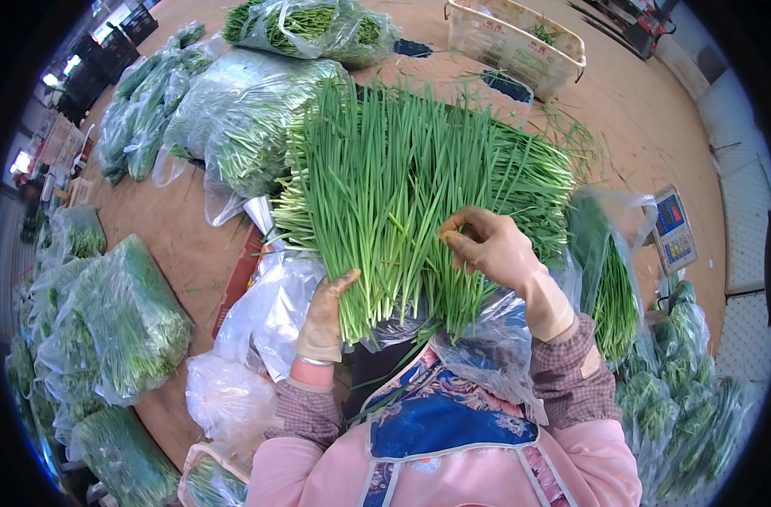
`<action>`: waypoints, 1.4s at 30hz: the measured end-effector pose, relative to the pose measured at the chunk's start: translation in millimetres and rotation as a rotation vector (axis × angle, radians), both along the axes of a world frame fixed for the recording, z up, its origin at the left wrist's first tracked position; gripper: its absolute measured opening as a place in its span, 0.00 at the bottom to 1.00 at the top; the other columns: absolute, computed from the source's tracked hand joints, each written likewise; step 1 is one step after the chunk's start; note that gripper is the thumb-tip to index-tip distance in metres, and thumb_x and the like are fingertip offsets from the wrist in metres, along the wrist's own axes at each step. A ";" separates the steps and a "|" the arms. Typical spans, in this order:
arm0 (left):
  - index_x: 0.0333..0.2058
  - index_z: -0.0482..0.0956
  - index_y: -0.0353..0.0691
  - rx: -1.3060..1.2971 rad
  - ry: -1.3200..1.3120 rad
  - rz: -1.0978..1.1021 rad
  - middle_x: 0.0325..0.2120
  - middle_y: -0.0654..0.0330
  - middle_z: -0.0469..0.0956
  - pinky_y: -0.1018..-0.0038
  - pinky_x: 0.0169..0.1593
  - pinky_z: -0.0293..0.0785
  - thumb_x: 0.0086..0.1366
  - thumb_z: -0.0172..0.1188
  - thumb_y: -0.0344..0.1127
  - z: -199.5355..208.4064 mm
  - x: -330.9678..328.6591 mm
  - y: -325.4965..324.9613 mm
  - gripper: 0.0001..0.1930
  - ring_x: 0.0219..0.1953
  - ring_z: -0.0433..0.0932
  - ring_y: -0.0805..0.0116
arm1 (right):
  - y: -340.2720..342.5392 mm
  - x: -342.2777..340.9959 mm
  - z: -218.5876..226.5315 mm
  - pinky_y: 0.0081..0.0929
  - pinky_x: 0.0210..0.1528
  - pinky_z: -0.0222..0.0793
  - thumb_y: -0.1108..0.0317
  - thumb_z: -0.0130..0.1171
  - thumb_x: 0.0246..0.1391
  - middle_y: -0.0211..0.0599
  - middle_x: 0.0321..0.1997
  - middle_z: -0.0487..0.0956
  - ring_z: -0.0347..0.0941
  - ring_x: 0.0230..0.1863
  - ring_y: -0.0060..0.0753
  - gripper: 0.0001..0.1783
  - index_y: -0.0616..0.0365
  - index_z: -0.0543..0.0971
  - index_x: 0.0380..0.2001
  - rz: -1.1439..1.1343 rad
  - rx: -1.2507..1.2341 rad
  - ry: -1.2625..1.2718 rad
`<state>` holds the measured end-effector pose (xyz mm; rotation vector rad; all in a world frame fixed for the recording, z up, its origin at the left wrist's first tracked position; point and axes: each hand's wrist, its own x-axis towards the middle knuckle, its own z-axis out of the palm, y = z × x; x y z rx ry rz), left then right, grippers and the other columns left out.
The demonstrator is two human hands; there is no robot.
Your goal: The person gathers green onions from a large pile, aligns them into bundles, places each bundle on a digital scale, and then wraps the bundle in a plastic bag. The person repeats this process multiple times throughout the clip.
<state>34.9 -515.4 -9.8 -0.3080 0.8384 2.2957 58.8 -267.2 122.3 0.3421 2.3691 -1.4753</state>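
A wide heap of garlic chives (385, 194) lies in front of me, green blades pointing away and pale stem ends toward me. My left hand (321, 319), in a stained glove, grips the left side of the stem ends, thumb on top; its other fingers are hidden. Over the right part of the stems hovers my gloved right hand (495, 249), thumb and forefinger curled together in a pinch. Whatever sits between those fingertips is too small to make out. Clear plastic (495, 338) spreads beneath the stem ends across my lap.
Bagged chives (250, 110) sit at the far left, with more bags (132, 313) on the left floor. A cream plastic crate (516, 46) stands at the back. To the right are a digital scale (675, 230) and an open bag of chives (613, 287). White plastic bags (233, 397) lie by my left arm.
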 end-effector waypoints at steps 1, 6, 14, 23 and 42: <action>0.49 0.69 0.32 0.015 -0.012 0.010 0.40 0.52 0.77 0.68 0.37 0.80 0.59 0.55 0.29 -0.1 -0.1 0.0 0.19 0.35 0.80 0.62 | -0.6 -0.1 8.8 0.25 0.30 0.71 0.60 0.53 0.55 0.36 0.24 0.78 0.75 0.25 0.28 0.14 0.57 0.75 0.38 0.051 0.153 -0.047; 0.49 0.68 0.31 -0.024 0.014 0.030 0.41 0.51 0.76 0.68 0.38 0.80 0.59 0.55 0.29 12.3 -1.2 3.5 0.19 0.36 0.80 0.60 | -19.2 10.5 -74.5 0.38 0.37 0.72 0.54 0.53 0.54 0.41 0.27 0.79 0.77 0.30 0.45 0.21 0.58 0.71 0.44 0.389 0.810 0.092; 0.51 0.67 0.31 0.046 -0.051 0.038 0.43 0.49 0.75 0.63 0.42 0.79 0.59 0.54 0.28 8.2 -2.2 0.5 0.20 0.39 0.79 0.56 | -8.7 20.7 -58.6 0.27 0.25 0.71 0.64 0.53 0.55 0.42 0.25 0.79 0.76 0.23 0.35 0.10 0.60 0.72 0.34 -0.073 0.036 0.083; 0.50 0.68 0.33 0.039 -0.018 0.046 0.43 0.51 0.75 0.62 0.42 0.79 0.59 0.53 0.28 -6.0 -2.7 -6.4 0.19 0.40 0.78 0.56 | 45.3 50.1 -31.7 0.27 0.32 0.76 0.66 0.57 0.52 0.49 0.34 0.80 0.79 0.32 0.37 0.10 0.64 0.75 0.29 -0.082 -0.960 0.196; 0.62 0.48 0.39 -1.138 1.161 0.257 0.59 0.49 0.54 0.66 0.56 0.66 0.58 0.59 0.33 15.9 18.3 54.7 0.37 0.56 0.63 0.59 | -5.4 38.3 -30.6 0.28 0.41 0.72 0.67 0.57 0.52 0.40 0.36 0.79 0.76 0.36 0.34 0.10 0.59 0.77 0.36 0.282 -0.274 0.428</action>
